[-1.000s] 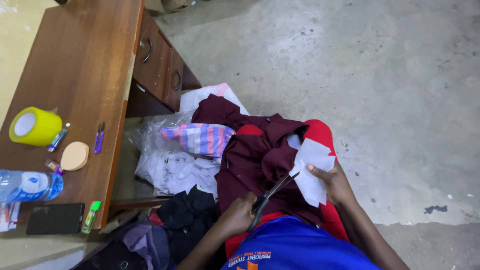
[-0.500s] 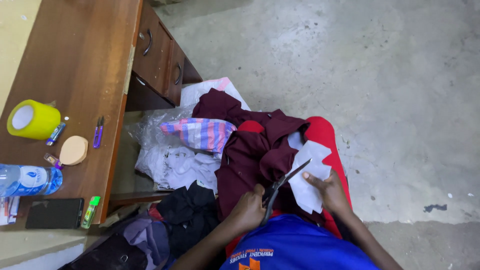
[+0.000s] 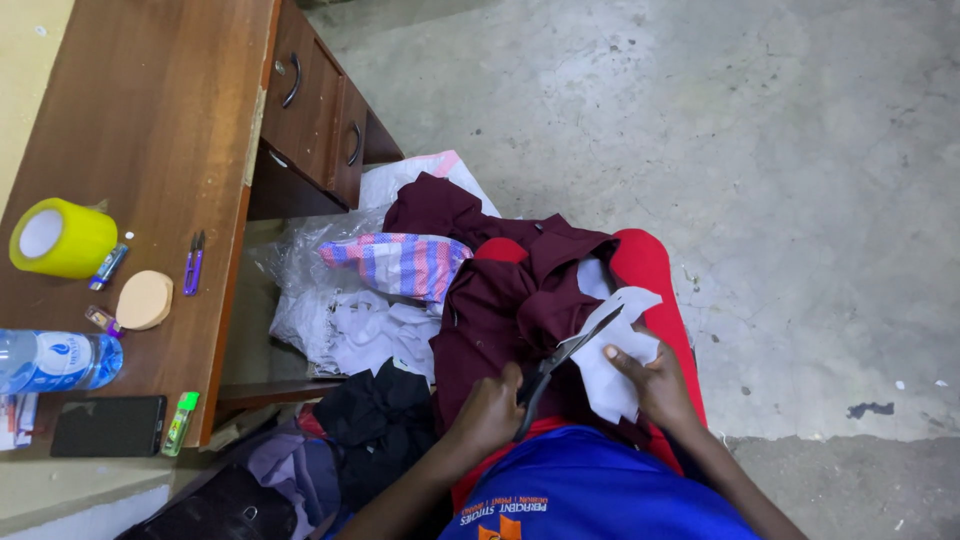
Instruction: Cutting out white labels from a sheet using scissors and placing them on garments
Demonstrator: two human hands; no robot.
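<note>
the left hand [image 3: 490,410] is closed around the handles of the scissors [image 3: 565,360], blades parted at the edge of the white cloth piece [image 3: 615,365]. the right hand [image 3: 655,385] pinches that piece, which lies on the maroon garment [image 3: 500,300] in the lap, beside the wooden desk [image 3: 150,150].

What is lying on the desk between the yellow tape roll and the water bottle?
In the head view, a round tan disc and a small purple object lie between the yellow tape roll and the water bottle.
</note>
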